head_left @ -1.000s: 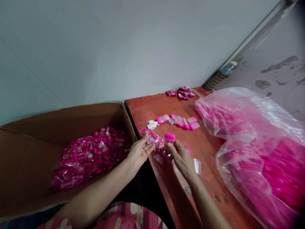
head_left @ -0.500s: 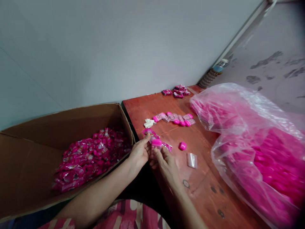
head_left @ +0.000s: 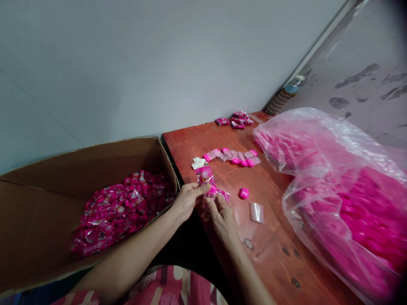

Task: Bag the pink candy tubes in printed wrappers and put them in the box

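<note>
My left hand [head_left: 187, 201] is closed, its thumb pressing on a small clear container with a pink cap [head_left: 211, 190]. A flat pink printed wrapper [head_left: 205, 173] stands up from the left fingers, just behind the cap. My right hand [head_left: 224, 217] pinches the lower part of the same container, which its fingers mostly hide. Beside the right fingertips another pink wrapper [head_left: 224, 195] lies on the table. Farther right are a loose pink cap [head_left: 244, 193] and a clear flat-sided piece [head_left: 257, 212].
A cardboard box [head_left: 168, 163] holding many pink packets stands left of the red table [head_left: 270, 262]. Across the table lie a row of pink-capped containers [head_left: 233, 156], a white scrap [head_left: 199, 163] and wrapped packets [head_left: 239, 120]. A large plastic bag [head_left: 305, 127] of pink pieces fills the right side.
The pink wrapper now stands more upright and shows its printed face. My left thumb has come down onto the container's cap; my right hand has hardly moved.
</note>
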{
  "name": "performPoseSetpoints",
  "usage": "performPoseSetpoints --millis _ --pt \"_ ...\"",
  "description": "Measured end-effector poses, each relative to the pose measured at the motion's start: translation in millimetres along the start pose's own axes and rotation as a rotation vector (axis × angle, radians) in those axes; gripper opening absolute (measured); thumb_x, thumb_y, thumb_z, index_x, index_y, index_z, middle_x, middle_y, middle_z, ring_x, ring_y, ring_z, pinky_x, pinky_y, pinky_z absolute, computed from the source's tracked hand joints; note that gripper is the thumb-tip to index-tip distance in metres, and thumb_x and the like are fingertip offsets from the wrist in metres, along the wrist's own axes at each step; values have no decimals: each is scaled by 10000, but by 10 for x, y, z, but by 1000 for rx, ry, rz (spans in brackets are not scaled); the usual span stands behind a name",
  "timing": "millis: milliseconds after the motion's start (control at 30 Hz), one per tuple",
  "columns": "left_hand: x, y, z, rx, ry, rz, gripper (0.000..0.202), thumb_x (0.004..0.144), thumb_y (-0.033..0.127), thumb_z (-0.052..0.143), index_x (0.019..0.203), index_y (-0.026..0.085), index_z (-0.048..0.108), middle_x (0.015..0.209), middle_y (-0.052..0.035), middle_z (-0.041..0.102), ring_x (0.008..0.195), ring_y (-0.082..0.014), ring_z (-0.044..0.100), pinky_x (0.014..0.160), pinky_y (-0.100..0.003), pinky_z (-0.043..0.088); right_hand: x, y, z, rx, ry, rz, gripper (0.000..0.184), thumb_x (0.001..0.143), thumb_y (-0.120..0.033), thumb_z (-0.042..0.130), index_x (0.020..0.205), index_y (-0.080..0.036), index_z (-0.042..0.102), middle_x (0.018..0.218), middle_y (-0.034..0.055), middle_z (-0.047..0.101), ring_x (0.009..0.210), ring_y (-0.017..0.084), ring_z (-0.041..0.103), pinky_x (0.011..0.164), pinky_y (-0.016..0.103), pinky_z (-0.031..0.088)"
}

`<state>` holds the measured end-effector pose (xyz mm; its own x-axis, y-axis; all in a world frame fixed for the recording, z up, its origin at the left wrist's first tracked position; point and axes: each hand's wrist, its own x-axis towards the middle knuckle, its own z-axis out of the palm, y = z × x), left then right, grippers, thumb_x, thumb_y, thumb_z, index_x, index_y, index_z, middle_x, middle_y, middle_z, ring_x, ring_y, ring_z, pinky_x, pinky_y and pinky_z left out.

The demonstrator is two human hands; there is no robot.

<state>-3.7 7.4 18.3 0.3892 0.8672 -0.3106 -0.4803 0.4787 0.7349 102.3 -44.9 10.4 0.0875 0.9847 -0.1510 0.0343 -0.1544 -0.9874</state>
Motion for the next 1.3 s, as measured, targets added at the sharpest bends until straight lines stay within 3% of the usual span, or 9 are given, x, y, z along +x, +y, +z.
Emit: performPoseSetpoints --millis 67,233,400,633,833,1067,1133,1233,1300 --pt "1 17 -9 22 -32 -31 261 647 325 705 637 89 594 520 -15 566 404 -85 491 415 -209 387 0 1 -8 8 1 4 266 803 -442 534 751 -185 492 559 -34 537 461 102 504 419 204 395" --pt "16 54 -51 129 -132 -66 289 667 355 676 585 89 595 463 -20 549 374 -106 486 384 -224 367 8 -15 -19 266 -110 100 289 805 -463 513 805 -174 509 644 -2 587 420 86 505 364 186 370" --pt "13 -4 -30 180 -17 1 245 637 310 708 602 82 624 485 -24 576 415 -102 512 445 -222 392 10 -11 -37 -9 35 32 267 781 -442 561 726 -187 500 506 -37 530 403 96 481 377 197 369" --pt "-34 1 -23 93 -149 -80 316 682 358 659 557 77 590 451 -42 554 362 -118 495 388 -242 390 19 27 -75 256 -191 104 262 823 -436 503 780 -177 498 629 -7 583 391 66 473 337 167 338" --pt "-11 -9 -43 86 -40 -18 311 648 356 691 545 84 580 421 -10 517 340 -94 466 358 -210 364 15 16 -13 15 -83 -15 267 809 -435 528 747 -179 486 525 -49 508 379 67 456 345 166 347" --pt "-73 152 -115 179 -302 -102 309 664 364 670 563 77 616 467 -38 559 384 -128 514 377 -241 412 -52 5 -5 291 -283 57 277 828 -434 490 770 -164 510 610 1 576 370 70 482 328 170 354" --pt "-77 123 -119 246 -265 -73 310 667 368 668 569 77 624 470 -40 566 397 -124 517 398 -235 414 -58 35 -6 196 -207 44 284 821 -443 496 758 -167 508 585 -10 564 368 71 477 329 169 354" --pt "-86 11 -77 357 -34 43 303 638 376 692 569 92 613 458 -26 566 387 -116 511 390 -220 393 -48 72 -9 1 -50 -3 281 805 -450 521 748 -175 504 508 -44 509 383 75 470 350 166 361" --pt "-107 -54 -28 368 91 102 321 627 397 696 555 105 586 428 -12 546 352 -115 491 348 -213 362 -38 61 -11 35 -71 17 287 805 -459 516 755 -177 501 524 -42 516 388 75 473 354 169 363"
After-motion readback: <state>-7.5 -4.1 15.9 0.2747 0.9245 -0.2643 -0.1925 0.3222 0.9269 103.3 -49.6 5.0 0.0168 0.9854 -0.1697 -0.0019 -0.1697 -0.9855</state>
